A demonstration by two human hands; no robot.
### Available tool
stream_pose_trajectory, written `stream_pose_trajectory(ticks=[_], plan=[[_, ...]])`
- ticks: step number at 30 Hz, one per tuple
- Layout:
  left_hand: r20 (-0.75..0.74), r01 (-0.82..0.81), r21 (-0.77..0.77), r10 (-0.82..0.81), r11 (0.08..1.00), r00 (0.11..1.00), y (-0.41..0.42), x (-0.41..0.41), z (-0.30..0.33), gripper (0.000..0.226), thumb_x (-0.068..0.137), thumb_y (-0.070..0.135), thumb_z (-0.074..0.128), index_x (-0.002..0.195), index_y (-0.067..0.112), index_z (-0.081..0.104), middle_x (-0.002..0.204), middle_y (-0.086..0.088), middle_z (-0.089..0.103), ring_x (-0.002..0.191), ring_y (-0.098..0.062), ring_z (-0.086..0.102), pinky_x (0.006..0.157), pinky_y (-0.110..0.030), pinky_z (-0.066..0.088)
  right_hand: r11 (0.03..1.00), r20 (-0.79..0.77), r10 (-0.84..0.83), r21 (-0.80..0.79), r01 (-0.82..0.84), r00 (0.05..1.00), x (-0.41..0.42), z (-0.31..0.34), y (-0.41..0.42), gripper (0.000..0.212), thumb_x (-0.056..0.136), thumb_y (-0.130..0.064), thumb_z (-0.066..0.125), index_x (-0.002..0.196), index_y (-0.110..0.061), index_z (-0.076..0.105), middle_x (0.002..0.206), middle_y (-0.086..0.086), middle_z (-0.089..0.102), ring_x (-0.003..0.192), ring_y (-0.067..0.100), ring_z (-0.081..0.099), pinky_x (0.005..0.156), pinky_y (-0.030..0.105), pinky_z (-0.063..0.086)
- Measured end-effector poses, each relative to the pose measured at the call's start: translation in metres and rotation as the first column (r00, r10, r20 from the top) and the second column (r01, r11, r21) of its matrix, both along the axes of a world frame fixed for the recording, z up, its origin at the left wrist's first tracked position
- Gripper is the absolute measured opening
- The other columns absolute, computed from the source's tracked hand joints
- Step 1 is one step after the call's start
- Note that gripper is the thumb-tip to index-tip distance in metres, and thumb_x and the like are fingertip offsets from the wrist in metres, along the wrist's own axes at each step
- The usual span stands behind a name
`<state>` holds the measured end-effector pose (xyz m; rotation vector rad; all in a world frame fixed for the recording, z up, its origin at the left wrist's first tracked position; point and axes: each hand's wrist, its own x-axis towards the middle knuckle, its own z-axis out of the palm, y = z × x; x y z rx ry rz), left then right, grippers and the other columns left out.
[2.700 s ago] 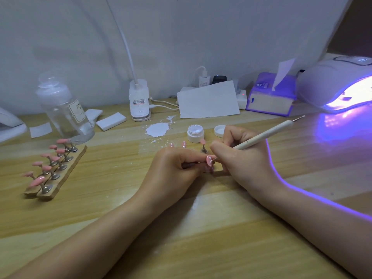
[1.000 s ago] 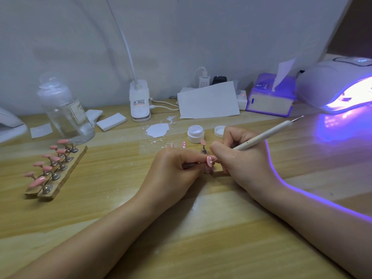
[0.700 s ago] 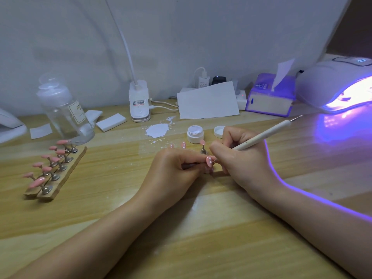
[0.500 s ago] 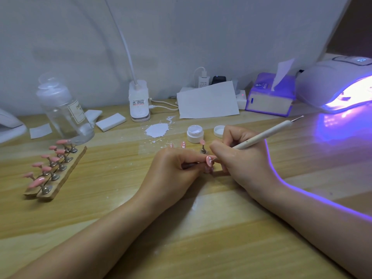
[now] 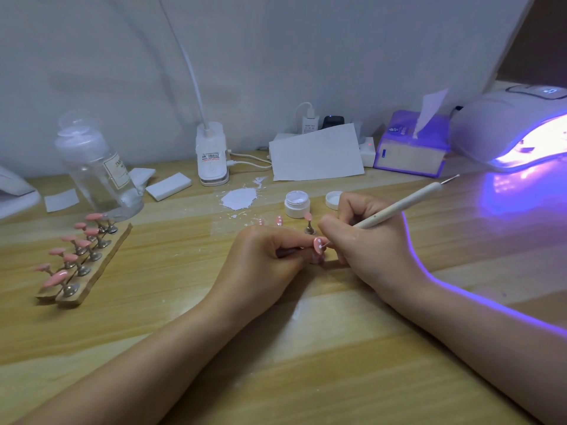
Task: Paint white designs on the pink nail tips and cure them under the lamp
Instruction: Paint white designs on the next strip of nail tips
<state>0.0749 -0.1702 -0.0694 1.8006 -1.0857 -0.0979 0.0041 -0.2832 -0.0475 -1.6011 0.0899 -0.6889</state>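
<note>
My left hand [image 5: 267,259] pinches the stem of a pink nail tip [image 5: 318,244] that carries white dots. My right hand [image 5: 365,240] grips a white dotting pen [image 5: 395,207], whose lower point touches that tip. Just behind stand three more pink tips on small stands [image 5: 308,222], two of them dotted. An open jar of white gel [image 5: 296,204] sits behind them, its lid [image 5: 333,199] beside it. The curing lamp [image 5: 518,127] glows violet at the far right. A wooden rack [image 5: 89,271] at the left holds several plain pink tips.
A clear pump bottle [image 5: 98,170] stands behind the rack. White paint is smeared on the table [image 5: 239,198]. A desk-lamp base [image 5: 212,159], a sheet of paper [image 5: 316,153], a tissue box [image 5: 411,145] and white sponge blocks [image 5: 168,187] line the back.
Almost nothing has moved. Both hands stay together at the held tip, with only slight shifts of the pen.
</note>
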Motion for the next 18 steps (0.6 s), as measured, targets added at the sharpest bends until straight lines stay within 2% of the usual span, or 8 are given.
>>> stream_pose_trajectory(ticks=[6,11,14,18], plan=[[-0.021,-0.005,-0.024,0.004,1.000,1.000,-0.0002,-0.0012,0.0002,0.018,0.078,-0.001,0.067,0.086,0.013,0.075,0.081,0.006,0.073,0.072,0.015,0.058,0.074,0.006,0.031,0.998,-0.002,-0.057,0.021,0.057,0.998,0.0013,-0.0022,-0.0031,0.038,0.072,0.008,0.053,0.047,-0.010,0.030,0.027,-0.011,0.033,0.025,0.001,0.039,0.034,0.010,0.029],[-0.041,-0.014,-0.017,0.013,1.000,0.999,-0.0003,-0.0011,0.0011,0.017,0.079,0.006,0.068,0.087,0.020,0.074,0.081,0.012,0.072,0.071,0.017,0.056,0.085,-0.002,0.034,0.999,-0.007,-0.040,0.035,0.040,0.999,0.0021,-0.0028,-0.0050,0.039,0.073,0.009,0.053,0.047,-0.010,0.030,0.029,-0.010,0.032,0.025,0.001,0.038,0.034,0.010,0.028],[-0.052,0.006,-0.029,-0.007,1.000,0.999,0.0004,-0.0017,0.0022,0.020,0.078,0.003,0.067,0.087,0.019,0.074,0.080,0.011,0.072,0.072,0.014,0.059,0.075,-0.001,0.038,1.000,-0.005,-0.014,0.017,0.014,1.000,0.0018,-0.0035,-0.0042,0.043,0.075,0.013,0.051,0.046,-0.011,0.031,0.029,-0.010,0.032,0.025,0.001,0.039,0.034,0.009,0.029],[-0.051,-0.005,-0.015,0.005,1.000,0.999,0.0006,-0.0015,0.0021,0.022,0.078,0.000,0.067,0.086,0.019,0.074,0.080,0.008,0.073,0.072,0.012,0.059,0.079,0.000,0.036,1.000,-0.004,0.005,0.007,-0.005,1.000,0.0021,-0.0032,-0.0030,0.045,0.076,0.017,0.049,0.046,-0.012,0.031,0.028,-0.011,0.031,0.025,0.000,0.040,0.032,0.007,0.028]])
